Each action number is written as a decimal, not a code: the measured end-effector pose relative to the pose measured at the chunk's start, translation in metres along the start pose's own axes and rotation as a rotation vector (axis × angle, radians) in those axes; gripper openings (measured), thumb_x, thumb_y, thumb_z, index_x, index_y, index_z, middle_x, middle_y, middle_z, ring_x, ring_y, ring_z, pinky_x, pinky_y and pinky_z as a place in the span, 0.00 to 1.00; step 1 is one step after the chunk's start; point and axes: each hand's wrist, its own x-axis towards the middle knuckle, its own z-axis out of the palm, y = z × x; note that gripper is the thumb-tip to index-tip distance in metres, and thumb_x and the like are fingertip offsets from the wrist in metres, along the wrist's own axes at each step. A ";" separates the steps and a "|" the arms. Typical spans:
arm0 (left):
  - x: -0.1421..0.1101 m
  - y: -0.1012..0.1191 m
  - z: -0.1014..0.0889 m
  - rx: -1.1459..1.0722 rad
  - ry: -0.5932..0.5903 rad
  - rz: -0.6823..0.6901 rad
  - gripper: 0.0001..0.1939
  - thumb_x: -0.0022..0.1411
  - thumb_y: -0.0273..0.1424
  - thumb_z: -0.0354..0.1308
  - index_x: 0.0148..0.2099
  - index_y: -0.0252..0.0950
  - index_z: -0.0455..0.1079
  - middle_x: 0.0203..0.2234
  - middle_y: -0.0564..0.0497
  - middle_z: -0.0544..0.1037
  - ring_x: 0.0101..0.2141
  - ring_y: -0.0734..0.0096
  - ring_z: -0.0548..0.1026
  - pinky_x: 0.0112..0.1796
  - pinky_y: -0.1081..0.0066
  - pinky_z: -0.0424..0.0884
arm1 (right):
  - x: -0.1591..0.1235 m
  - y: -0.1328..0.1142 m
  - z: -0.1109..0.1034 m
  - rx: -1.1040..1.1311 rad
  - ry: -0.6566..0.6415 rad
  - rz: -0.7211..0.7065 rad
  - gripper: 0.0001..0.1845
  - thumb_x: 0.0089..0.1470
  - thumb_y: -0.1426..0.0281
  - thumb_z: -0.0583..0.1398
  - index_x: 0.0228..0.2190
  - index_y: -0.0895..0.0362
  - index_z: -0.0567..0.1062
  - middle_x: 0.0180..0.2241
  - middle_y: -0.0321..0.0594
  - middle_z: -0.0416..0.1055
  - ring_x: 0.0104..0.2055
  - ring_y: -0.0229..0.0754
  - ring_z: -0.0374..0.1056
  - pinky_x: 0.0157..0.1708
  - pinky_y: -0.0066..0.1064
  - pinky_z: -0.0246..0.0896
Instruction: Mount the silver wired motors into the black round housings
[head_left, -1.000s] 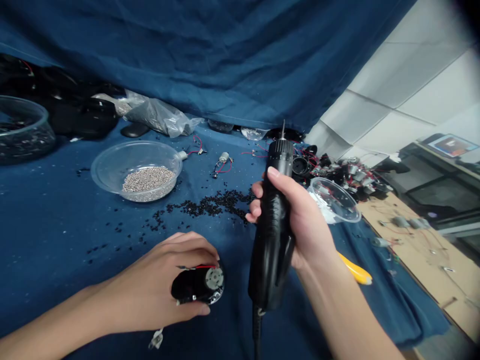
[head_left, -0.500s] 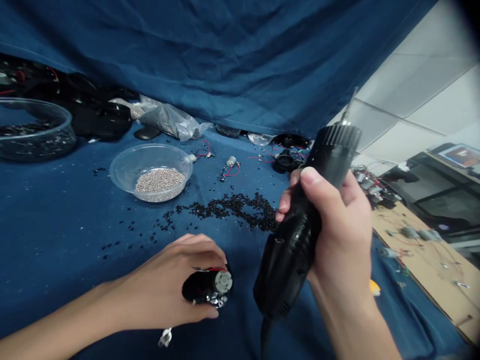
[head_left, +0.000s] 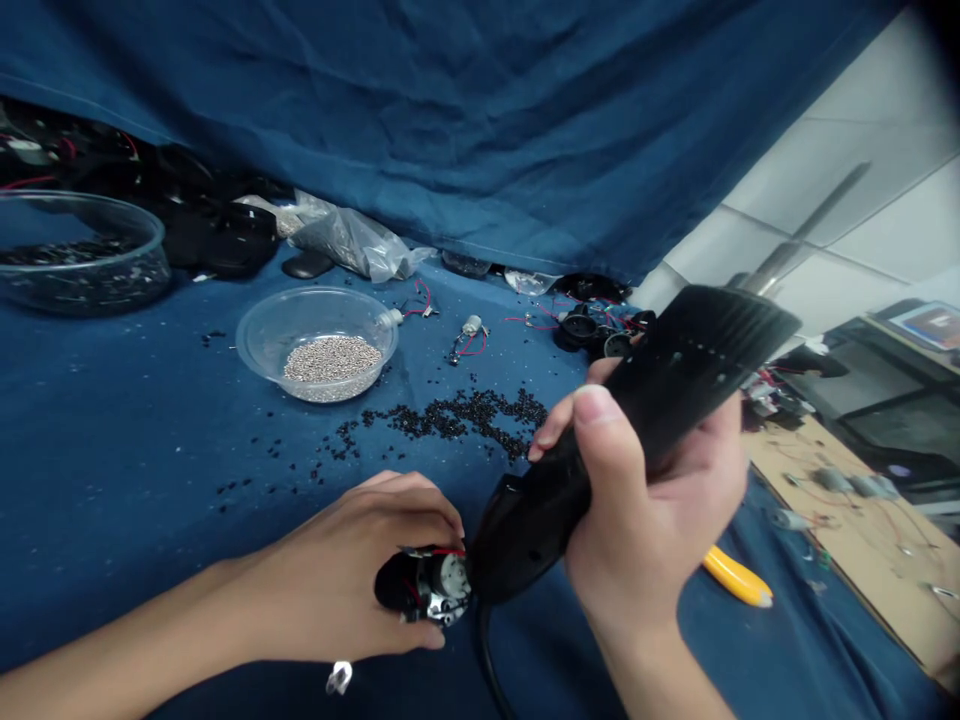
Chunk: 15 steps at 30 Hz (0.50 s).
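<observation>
My left hand (head_left: 337, 570) grips a small black electric motor (head_left: 424, 586) with a silver end and red wire, its fingers wrapped over the top. My right hand (head_left: 649, 510) is closed around the handle of a black electric screwdriver (head_left: 645, 430), which tilts sharply with its metal bit (head_left: 806, 222) pointing up and right. The screwdriver's rounded rear end sits right beside the motor, and they seem to touch. A black cord (head_left: 491, 665) runs down from that end. A small white part (head_left: 339, 678) lies below my left hand.
A clear bowl of silver granules (head_left: 319, 345) and a larger clear bowl (head_left: 82, 255) stand on the blue cloth (head_left: 150, 450). Black granules (head_left: 457, 420) lie scattered nearby. A yellow-handled tool (head_left: 736, 578) lies right of my right hand. Wired motors rest on cardboard (head_left: 840, 510).
The screwdriver has tipped from nearly upright to a steep rightward lean, bringing its rear end to the motor. My left hand and the motor have barely moved. The view has shifted slightly.
</observation>
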 end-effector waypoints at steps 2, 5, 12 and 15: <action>0.000 -0.001 0.000 -0.003 -0.008 -0.001 0.20 0.49 0.30 0.75 0.44 0.38 0.75 0.44 0.53 0.78 0.46 0.62 0.74 0.51 0.63 0.65 | -0.003 0.001 0.000 -0.016 0.002 -0.017 0.16 0.53 0.71 0.67 0.39 0.57 0.65 0.29 0.33 0.69 0.21 0.37 0.68 0.18 0.29 0.63; 0.003 0.000 -0.002 -0.004 -0.020 -0.016 0.22 0.47 0.30 0.76 0.45 0.39 0.75 0.43 0.53 0.78 0.46 0.62 0.74 0.50 0.63 0.65 | -0.008 -0.001 0.000 -0.003 -0.001 -0.050 0.19 0.51 0.74 0.66 0.41 0.56 0.64 0.24 0.29 0.67 0.22 0.38 0.68 0.20 0.29 0.64; 0.003 0.001 -0.008 0.011 -0.061 -0.020 0.21 0.49 0.28 0.75 0.45 0.40 0.74 0.47 0.54 0.78 0.50 0.58 0.73 0.52 0.61 0.64 | -0.018 -0.018 0.011 0.054 0.001 -0.078 0.16 0.50 0.78 0.64 0.40 0.59 0.66 0.26 0.34 0.70 0.19 0.38 0.68 0.18 0.30 0.67; 0.001 -0.001 -0.008 0.016 -0.047 -0.006 0.21 0.51 0.28 0.73 0.48 0.40 0.72 0.48 0.54 0.77 0.49 0.62 0.74 0.52 0.64 0.65 | -0.025 -0.022 0.012 -0.011 -0.001 -0.138 0.14 0.52 0.78 0.63 0.40 0.57 0.67 0.29 0.36 0.69 0.20 0.39 0.67 0.16 0.31 0.66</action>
